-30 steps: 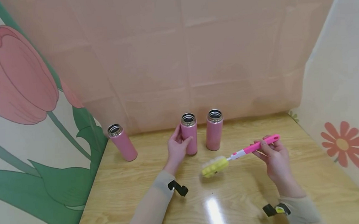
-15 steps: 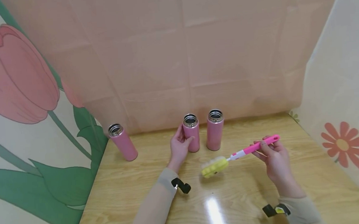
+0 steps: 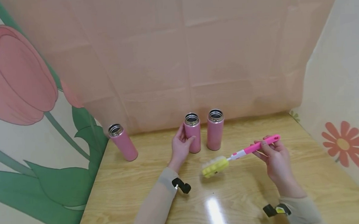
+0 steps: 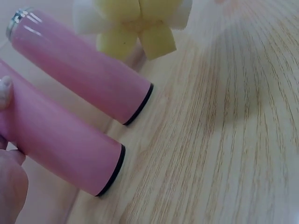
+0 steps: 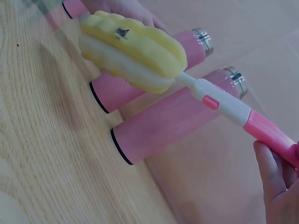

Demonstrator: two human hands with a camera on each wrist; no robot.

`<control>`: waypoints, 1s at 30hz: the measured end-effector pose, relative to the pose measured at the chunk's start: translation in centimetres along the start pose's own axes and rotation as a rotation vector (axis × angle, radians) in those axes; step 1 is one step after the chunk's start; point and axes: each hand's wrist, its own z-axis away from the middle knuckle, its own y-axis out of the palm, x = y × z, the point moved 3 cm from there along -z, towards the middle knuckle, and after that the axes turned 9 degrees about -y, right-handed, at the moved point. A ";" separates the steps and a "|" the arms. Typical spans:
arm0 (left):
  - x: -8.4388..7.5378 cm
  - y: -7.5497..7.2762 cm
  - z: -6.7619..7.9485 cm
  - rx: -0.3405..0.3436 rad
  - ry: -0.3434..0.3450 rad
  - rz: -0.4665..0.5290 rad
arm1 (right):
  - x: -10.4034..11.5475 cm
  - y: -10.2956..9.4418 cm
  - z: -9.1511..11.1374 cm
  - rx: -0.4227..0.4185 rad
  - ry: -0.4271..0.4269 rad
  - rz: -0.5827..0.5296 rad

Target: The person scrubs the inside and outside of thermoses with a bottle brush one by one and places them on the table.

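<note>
My left hand (image 3: 180,148) grips the middle pink bottle (image 3: 194,138), fingers behind it and thumb across its front. That bottle stands upright, its steel mouth uncovered. Just to its right stands a second pink bottle (image 3: 215,133), also lidless. My right hand (image 3: 277,157) holds a bottle brush (image 3: 247,150) by its pink handle. The brush's yellow and white sponge head (image 5: 133,51) points left and hangs above the table in front of the two bottles. In the left wrist view the sponge petals (image 4: 140,23) overlap the right bottle.
A third open pink bottle (image 3: 124,143) stands at the far left of the wood-grain table (image 3: 134,188). A beige sheet (image 3: 152,66) hangs behind the table. Walls with a tulip picture (image 3: 22,73) and a red flower (image 3: 342,144) flank it.
My left hand has shifted the middle bottle slightly to the right, closer to the right bottle. The right hand and the brush have stayed almost still.
</note>
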 end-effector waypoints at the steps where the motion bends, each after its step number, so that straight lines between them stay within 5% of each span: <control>1: 0.0 0.0 0.0 0.001 -0.001 -0.002 | 0.0 0.0 0.0 0.000 0.000 0.004; 11: -0.8 -1.9 1.1 0.013 0.012 -0.089 | 0.1 0.4 -0.4 -0.003 0.022 0.024; 20: -4.6 -8.7 5.6 0.001 0.163 -0.176 | 0.8 2.4 -0.7 0.015 -0.008 0.001; 24: -6.9 -12.7 7.7 -0.098 0.264 -0.190 | 1.9 5.1 -0.8 0.060 -0.048 0.016; 30: -9.3 -19.0 9.8 -0.424 0.374 -0.129 | 3.3 11.1 -1.2 0.143 -0.130 0.015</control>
